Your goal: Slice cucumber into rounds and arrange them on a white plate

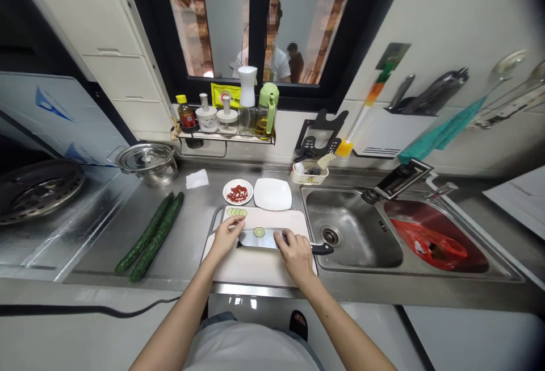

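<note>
A kitchen knife with a broad blade and black handle is held crosswise over the white cutting board. My right hand is closed on the blade near the handle, which sticks out to the right. One round cucumber slice shows against the blade. My left hand is at the blade's left end, thumb and fingertips drawn together; anything between them is too small to tell. Just beyond it, a short row of overlapping cucumber slices lies at the board's far left corner.
Two whole cucumbers lie on the counter at left. Behind the board are a plate of chopped red pieces and a white plate. A lidded steel pot stands at back left. The sink adjoins the board's right side.
</note>
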Available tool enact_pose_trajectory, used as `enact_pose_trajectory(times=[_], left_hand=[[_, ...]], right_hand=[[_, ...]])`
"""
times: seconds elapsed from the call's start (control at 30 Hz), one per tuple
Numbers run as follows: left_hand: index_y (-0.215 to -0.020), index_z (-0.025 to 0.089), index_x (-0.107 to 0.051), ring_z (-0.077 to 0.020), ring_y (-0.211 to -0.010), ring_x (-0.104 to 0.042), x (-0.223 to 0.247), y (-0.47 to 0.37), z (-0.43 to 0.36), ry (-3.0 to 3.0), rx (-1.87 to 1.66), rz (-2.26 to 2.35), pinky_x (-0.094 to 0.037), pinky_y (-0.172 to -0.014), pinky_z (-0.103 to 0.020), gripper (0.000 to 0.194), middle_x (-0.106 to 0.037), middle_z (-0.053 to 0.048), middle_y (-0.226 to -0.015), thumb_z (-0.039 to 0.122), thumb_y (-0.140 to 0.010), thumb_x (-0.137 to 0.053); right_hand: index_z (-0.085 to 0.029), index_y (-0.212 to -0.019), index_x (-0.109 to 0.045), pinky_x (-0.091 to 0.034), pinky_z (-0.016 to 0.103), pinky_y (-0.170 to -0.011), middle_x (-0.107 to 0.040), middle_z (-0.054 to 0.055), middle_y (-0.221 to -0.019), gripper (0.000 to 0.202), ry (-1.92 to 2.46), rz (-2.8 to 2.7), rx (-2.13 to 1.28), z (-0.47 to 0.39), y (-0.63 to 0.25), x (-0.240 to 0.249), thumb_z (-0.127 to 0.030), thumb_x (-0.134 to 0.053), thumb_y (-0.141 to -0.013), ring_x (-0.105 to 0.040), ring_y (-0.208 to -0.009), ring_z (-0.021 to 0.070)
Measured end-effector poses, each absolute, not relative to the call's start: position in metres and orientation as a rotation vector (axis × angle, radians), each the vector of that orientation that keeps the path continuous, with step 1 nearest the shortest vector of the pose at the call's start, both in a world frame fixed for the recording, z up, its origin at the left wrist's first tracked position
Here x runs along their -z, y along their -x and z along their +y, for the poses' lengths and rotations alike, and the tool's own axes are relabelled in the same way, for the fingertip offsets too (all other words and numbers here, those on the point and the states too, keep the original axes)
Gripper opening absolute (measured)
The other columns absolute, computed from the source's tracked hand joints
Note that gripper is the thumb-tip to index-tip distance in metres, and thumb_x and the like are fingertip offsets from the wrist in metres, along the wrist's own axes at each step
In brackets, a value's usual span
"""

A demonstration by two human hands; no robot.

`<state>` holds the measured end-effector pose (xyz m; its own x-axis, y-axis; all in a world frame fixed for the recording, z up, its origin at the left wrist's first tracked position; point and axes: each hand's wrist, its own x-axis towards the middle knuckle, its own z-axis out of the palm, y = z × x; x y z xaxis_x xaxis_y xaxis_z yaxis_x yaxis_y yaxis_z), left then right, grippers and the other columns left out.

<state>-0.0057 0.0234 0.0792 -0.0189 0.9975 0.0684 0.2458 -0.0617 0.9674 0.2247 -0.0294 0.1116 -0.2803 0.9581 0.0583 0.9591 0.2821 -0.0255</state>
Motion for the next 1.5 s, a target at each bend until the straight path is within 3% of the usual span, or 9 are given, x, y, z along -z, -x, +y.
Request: enact_pose_trajectory(times=[0.13, 0.27, 0.5, 0.83, 1.03, 1.5], left_hand=[[-0.097, 0.021, -0.07, -0.0218, -0.099, -0.061, -0.093, -0.004, 0.021, -1.731, -0.973, 1.343, -0.049, -0.085, -0.031, 0.029, -0.068, -0.007, -0.104, 0.039, -0.075, -0.064], [-0.089, 0.021, -0.071, -0.0208, -0.092, -0.062, -0.098, -0.01, 0.021, -1.849, -0.846, 1.321, -0.047, -0.084, -0.03, 0.023, -0.07, -0.005, -0.094, 0.037, -0.077, -0.061], [-0.086, 0.02, -0.071, -0.0198, -0.09, -0.061, -0.098, -0.017, 0.019, -1.825, -0.836, 1.301, -0.045, -0.083, -0.029, 0.018, -0.069, -0.005, -0.092, 0.032, -0.075, -0.061], [-0.08, 0.014, -0.068, -0.0133, -0.062, -0.059, -0.057, -0.013, 0.041, -1.33, -1.007, 1.615, -0.045, -0.061, -0.023, 0.02, -0.066, -0.002, -0.068, 0.031, -0.07, -0.065], [-0.081, 0.015, -0.07, -0.0148, -0.068, -0.062, -0.03, -0.002, 0.076, -1.31, -0.934, 1.837, -0.045, -0.068, -0.025, 0.016, -0.069, -0.004, -0.072, 0.023, -0.069, -0.066], [-0.091, 0.019, -0.07, -0.018, -0.082, -0.061, -0.024, -0.014, 0.105, -1.607, -0.697, 2.011, -0.041, -0.073, -0.025, 0.021, -0.07, -0.006, -0.085, 0.016, -0.075, -0.056]], right_hand=[[-0.029, -0.131, -0.05, -0.029, 0.037, -0.084, -0.05, 0.011, -0.127, 0.043, 1.825, -2.475, 0.009, -0.03, -0.225, -0.109, -0.021, -0.032, -0.093, -0.044, -0.093, 0.0234], [-0.03, -0.132, -0.049, -0.029, 0.037, -0.085, -0.05, 0.01, -0.127, 0.043, 1.807, -2.489, 0.023, -0.031, -0.226, -0.106, -0.022, -0.031, -0.094, -0.044, -0.094, 0.0231], [-0.028, -0.125, -0.054, -0.029, 0.035, -0.082, -0.054, 0.01, -0.119, 0.038, 1.707, -2.473, 0.152, -0.033, -0.232, -0.094, -0.02, -0.039, -0.092, -0.044, -0.088, 0.021], [-0.026, -0.113, -0.062, -0.03, 0.031, -0.074, -0.059, 0.009, -0.105, 0.035, 1.587, -2.343, 0.409, -0.045, -0.247, -0.072, -0.011, -0.053, -0.082, -0.045, -0.08, 0.0176], [-0.027, -0.112, -0.063, -0.03, 0.03, -0.073, -0.059, 0.009, -0.105, 0.036, 1.676, -2.331, 0.381, -0.049, -0.257, -0.065, -0.01, -0.053, -0.082, -0.047, -0.081, 0.0178], [-0.028, -0.115, -0.063, -0.03, 0.031, -0.075, -0.059, 0.009, -0.108, 0.039, 1.737, -2.287, 0.302, -0.052, -0.259, -0.055, -0.012, -0.053, -0.081, -0.049, -0.083, 0.0184]])
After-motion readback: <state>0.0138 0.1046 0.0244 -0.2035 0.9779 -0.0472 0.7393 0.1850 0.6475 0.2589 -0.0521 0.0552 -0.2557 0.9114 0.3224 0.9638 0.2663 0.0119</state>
